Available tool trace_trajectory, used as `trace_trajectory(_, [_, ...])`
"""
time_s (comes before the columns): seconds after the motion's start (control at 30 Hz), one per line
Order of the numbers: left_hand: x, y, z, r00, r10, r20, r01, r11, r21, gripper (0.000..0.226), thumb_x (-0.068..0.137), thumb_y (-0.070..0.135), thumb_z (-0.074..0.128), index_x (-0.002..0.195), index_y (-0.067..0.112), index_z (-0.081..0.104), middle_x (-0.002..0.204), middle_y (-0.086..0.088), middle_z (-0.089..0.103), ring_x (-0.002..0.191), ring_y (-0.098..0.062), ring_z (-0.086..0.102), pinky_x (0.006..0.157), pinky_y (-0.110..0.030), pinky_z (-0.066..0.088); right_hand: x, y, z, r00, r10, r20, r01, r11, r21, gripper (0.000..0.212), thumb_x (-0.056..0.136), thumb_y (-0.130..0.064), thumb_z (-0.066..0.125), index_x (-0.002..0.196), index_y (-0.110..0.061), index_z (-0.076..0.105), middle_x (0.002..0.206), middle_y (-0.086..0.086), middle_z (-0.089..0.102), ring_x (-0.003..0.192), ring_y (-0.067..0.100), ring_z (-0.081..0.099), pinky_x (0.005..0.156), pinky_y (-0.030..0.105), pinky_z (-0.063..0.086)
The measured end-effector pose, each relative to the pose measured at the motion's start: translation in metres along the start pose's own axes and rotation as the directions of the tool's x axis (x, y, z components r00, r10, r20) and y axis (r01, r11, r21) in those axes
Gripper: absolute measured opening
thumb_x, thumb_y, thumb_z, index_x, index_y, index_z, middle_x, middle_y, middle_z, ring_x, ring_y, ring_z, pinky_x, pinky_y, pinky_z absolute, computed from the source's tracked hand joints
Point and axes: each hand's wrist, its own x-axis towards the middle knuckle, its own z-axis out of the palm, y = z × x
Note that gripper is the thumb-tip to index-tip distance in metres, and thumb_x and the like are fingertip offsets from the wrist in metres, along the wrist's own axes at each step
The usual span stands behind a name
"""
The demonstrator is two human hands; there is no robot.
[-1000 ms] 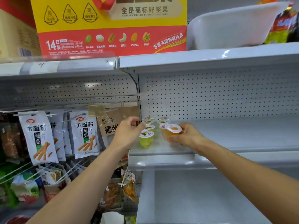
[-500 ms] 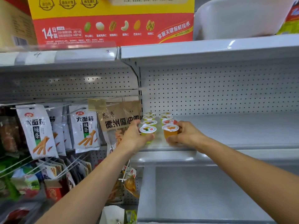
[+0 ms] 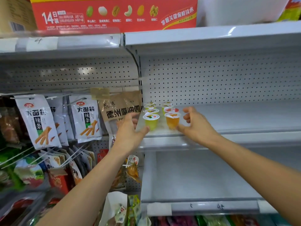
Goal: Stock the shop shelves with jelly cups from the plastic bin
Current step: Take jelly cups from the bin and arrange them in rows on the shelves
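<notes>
Head view: at the far left, white snack packets (image 3: 38, 119) hang on pegs in front of a perforated back panel. A brown packet (image 3: 120, 106) hangs at the right end of that row. Above them a red carton (image 3: 114, 15) stands on the top shelf.

The left hand (image 3: 128, 136) is raised in front of the brown packet, with its fingers relaxed and spread, holding nothing. Its thumb reaches toward the foot of the green jelly cup (image 3: 151, 123); I cannot tell whether it touches. That cup stands upright at the front left corner of the middle shelf (image 3: 244, 118), at the head of a row that runs to the back panel.

Just to its right, with a gap between, the orange jelly cup (image 3: 172, 122) stands upright at the head of a second row. More jelly cups (image 3: 171, 110) sit close behind both.

The right hand (image 3: 197, 128) is just right of the orange jelly cup. Its fingers are loosely curled and grip nothing, and its thumb is near the cup's base.

At the upper right a white plastic bin (image 3: 236, 12), blurred, sits on the top shelf.
</notes>
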Motion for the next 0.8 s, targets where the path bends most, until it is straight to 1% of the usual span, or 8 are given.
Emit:
trace_trajectory(0.07, [-0.028, -0.008, -0.01, 0.998, 0.066, -0.026, -0.066, 0.998, -0.017, 0.052, 0.086, 0.032, 0.069, 0.132, 0.022, 0.047, 0.114, 0.007, 0.056, 0.104, -0.009, 0.055, 0.092, -0.031, 0.048, -0.026, 0.001, 0.002, 0.975, -0.154, -0.158, 0.16, 0.987, 0.03, 0.041, 0.084, -0.018, 0.067, 0.123, -0.016, 0.053, 0.103, 0.0, 0.061, 0.095, 0.02, 0.057, 0.085, 0.039, 0.048])
trace_trajectory(0.13, [-0.059, -0.024, -0.013, 0.995, 0.098, 0.015, -0.098, 0.995, 0.027, 0.045, 0.087, 0.033, 0.067, 0.128, 0.025, 0.051, 0.114, 0.009, 0.056, 0.1, -0.004, 0.057, 0.087, -0.028, 0.049, -0.057, 0.003, 0.01, 0.962, -0.214, -0.168, 0.231, 0.969, 0.09, 0.03, 0.083, -0.013, 0.066, 0.112, -0.018, 0.058, 0.092, -0.004, 0.062, 0.082, 0.017, 0.058, 0.076, 0.036, 0.049])
trace_trajectory(0.23, [-0.096, -0.056, -0.006, 0.985, 0.078, 0.153, -0.1, 0.986, 0.136, 0.039, 0.087, 0.035, 0.067, 0.123, 0.023, 0.057, 0.116, 0.005, 0.056, 0.099, -0.007, 0.058, 0.088, -0.031, 0.05, -0.104, 0.011, 0.039, 0.972, -0.236, 0.002, 0.235, 0.971, 0.037, 0.03, 0.084, -0.016, 0.067, 0.113, -0.02, 0.058, 0.095, -0.008, 0.06, 0.083, 0.012, 0.056, 0.077, 0.029, 0.047])
trace_trajectory(0.37, [-0.128, -0.094, 0.006, 0.949, -0.02, 0.314, -0.05, 0.975, 0.215, 0.041, 0.088, 0.035, 0.066, 0.125, 0.018, 0.058, 0.12, 0.001, 0.054, 0.104, -0.012, 0.058, 0.094, -0.032, 0.048, -0.147, 0.023, 0.08, 0.956, -0.233, 0.178, 0.252, 0.963, -0.092, 0.035, 0.087, -0.025, 0.065, 0.121, -0.023, 0.055, 0.105, -0.011, 0.057, 0.091, 0.006, 0.051, 0.08, 0.03, 0.046])
trace_trajectory(0.5, [-0.164, -0.145, 0.018, 0.891, -0.175, 0.42, 0.055, 0.958, 0.283, 0.038, 0.088, 0.036, 0.066, 0.121, 0.017, 0.061, 0.115, 0.0, 0.057, 0.102, -0.013, 0.057, 0.085, -0.025, 0.043, -0.176, 0.042, 0.128, 0.909, -0.149, 0.389, 0.21, 0.97, -0.121, 0.03, 0.086, -0.026, 0.065, 0.115, -0.021, 0.059, 0.105, -0.005, 0.06, 0.091, 0.012, 0.055, 0.08, 0.035, 0.049])
trace_trajectory(0.63, [-0.209, -0.218, 0.036, 0.751, -0.417, 0.512, 0.293, 0.906, 0.306, 0.036, 0.089, 0.034, 0.066, 0.117, 0.013, 0.06, 0.113, 0.0, 0.06, 0.101, -0.017, 0.061, 0.085, -0.028, 0.047, -0.205, 0.077, 0.193, 0.769, 0.022, 0.639, -0.021, 1.0, -0.01, 0.019, 0.084, -0.015, 0.069, 0.101, -0.02, 0.06, 0.091, -0.004, 0.06, 0.079, 0.01, 0.056, 0.075, 0.028, 0.047])
trace_trajectory(0.7, [-0.234, -0.257, 0.048, 0.649, -0.545, 0.531, 0.448, 0.838, 0.312, 0.032, 0.087, 0.032, 0.07, 0.111, 0.014, 0.062, 0.111, -0.006, 0.065, 0.099, -0.022, 0.064, 0.088, -0.035, 0.051, -0.223, 0.102, 0.23, 0.644, 0.091, 0.76, -0.167, 0.986, 0.024, 0.018, 0.085, -0.013, 0.07, 0.098, -0.02, 0.061, 0.091, -0.003, 0.062, 0.081, 0.01, 0.059, 0.076, 0.029, 0.048])
trace_trajectory(0.8, [-0.276, -0.312, 0.07, 0.506, -0.666, 0.548, 0.536, 0.741, 0.406, 0.03, 0.085, 0.033, 0.071, 0.108, 0.014, 0.063, 0.108, -0.007, 0.069, 0.102, -0.022, 0.064, 0.085, -0.03, 0.048, -0.256, 0.141, 0.285, 0.469, 0.167, 0.867, -0.259, 0.965, -0.046, 0.019, 0.082, -0.02, 0.075, 0.091, -0.023, 0.059, 0.089, 0.001, 0.064, 0.08, 0.014, 0.061, 0.071, 0.029, 0.051])
